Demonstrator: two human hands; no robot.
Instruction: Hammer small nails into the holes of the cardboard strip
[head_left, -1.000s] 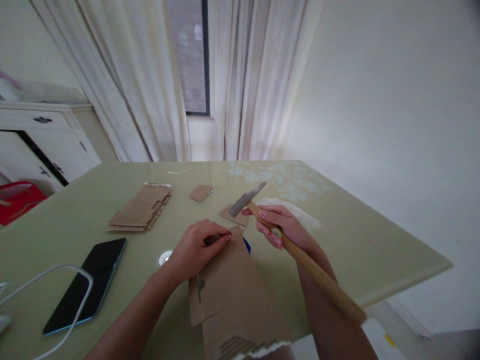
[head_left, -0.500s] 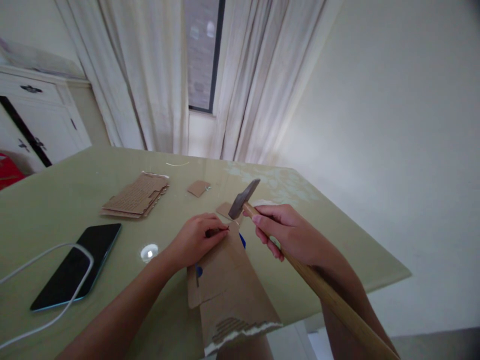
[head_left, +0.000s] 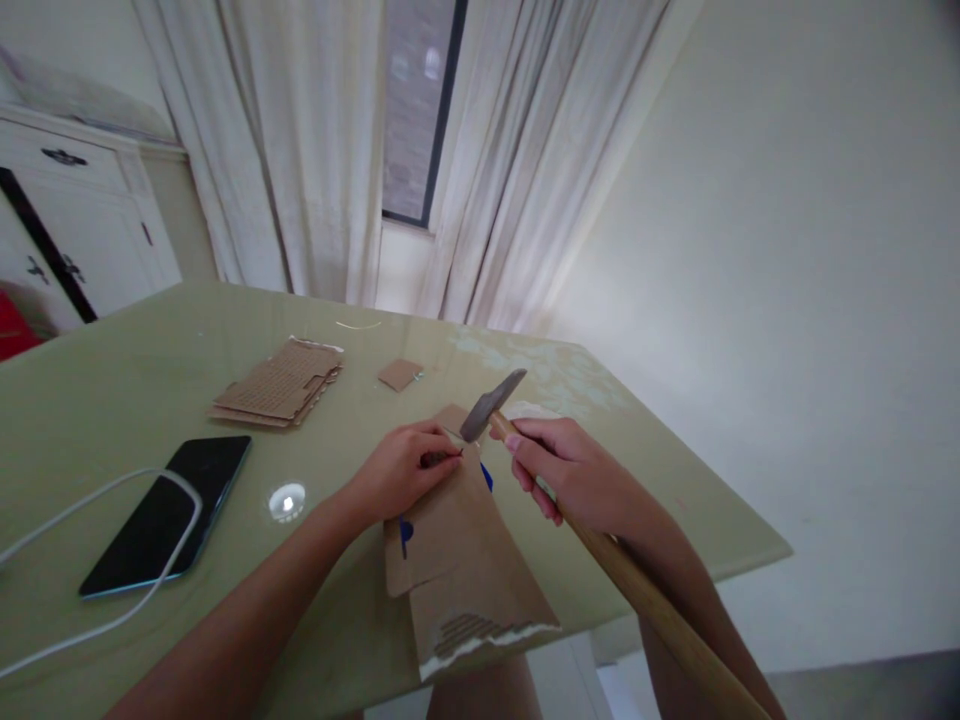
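A phone point(head_left: 169, 512) with white cable point(head_left: 90, 500) lies beside stacked cardboard point(head_left: 279, 384).

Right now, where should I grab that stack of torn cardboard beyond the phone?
Probably pinch the cardboard stack at its near left corner, coming from the phone side: it lies flat, and that layered edge faces you, unobstructed.

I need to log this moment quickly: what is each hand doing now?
Left hand: fingers pinched on a small nail at the cardboard.
Right hand: closed around the hammer.
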